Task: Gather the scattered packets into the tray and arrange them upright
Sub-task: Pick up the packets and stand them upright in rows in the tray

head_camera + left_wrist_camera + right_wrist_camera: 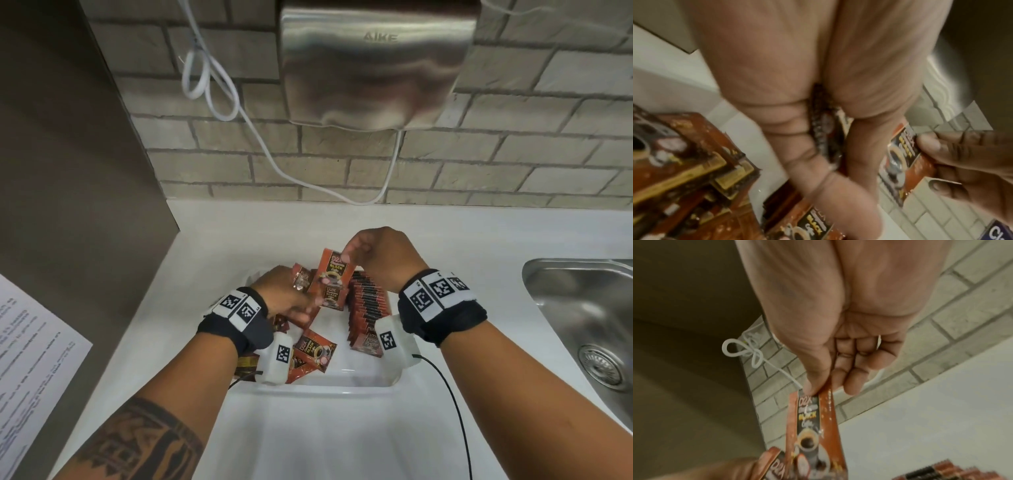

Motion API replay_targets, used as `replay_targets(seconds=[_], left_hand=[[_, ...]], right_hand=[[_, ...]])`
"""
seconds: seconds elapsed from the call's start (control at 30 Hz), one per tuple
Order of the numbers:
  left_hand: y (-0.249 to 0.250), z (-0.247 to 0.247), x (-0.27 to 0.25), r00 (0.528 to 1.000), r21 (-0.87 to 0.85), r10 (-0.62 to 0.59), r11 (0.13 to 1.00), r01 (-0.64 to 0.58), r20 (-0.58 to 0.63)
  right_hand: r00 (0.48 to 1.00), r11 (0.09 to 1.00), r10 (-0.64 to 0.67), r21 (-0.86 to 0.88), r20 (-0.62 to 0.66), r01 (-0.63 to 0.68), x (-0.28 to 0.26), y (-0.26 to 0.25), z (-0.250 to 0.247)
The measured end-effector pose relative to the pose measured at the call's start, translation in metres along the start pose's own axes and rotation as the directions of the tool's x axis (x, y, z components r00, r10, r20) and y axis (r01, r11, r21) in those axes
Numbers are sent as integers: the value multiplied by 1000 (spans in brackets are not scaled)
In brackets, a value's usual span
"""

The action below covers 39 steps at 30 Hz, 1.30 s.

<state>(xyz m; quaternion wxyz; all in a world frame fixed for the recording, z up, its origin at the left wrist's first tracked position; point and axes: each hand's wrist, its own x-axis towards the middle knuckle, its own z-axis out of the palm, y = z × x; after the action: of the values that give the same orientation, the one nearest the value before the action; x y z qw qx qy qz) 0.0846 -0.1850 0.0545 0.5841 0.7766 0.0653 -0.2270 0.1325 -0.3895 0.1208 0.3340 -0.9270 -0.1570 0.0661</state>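
Note:
A white tray [329, 389] sits on the white counter. Along its right side runs a row of upright red-brown coffee packets [369, 305] [941, 472]. Loose packets [313, 349] [674, 154] lie flat at the tray's left. Above the tray's far end, my right hand [352, 255] [818, 390] pinches the top edge of one packet [335, 270] [813, 418] [904, 154], which hangs upright. My left hand [294, 294] [838, 170] grips a small bunch of packets [303, 282] [824, 129] just left of it, and a left fingertip touches the hanging packet's lower part.
A steel sink [582, 315] is set into the counter at the right. A metal hand dryer [373, 61] hangs on the brick wall with a looped white cable [219, 89]. A printed sheet [30, 359] lies at the left, by a brown panel.

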Motion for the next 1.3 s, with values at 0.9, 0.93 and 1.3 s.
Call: replay_targets(seconds=[0.9, 0.93, 1.3], left_hand=[[4, 38, 35, 933, 702, -330, 698, 140, 142], [3, 38, 36, 933, 695, -333, 703, 150, 136], [6, 39, 30, 934, 671, -336, 721, 174, 119]], right_hand=[[980, 887, 133, -458, 146, -52, 29, 27, 61], [980, 888, 134, -458, 149, -51, 29, 27, 61], [981, 918, 120, -394, 150, -51, 25, 28, 57]])
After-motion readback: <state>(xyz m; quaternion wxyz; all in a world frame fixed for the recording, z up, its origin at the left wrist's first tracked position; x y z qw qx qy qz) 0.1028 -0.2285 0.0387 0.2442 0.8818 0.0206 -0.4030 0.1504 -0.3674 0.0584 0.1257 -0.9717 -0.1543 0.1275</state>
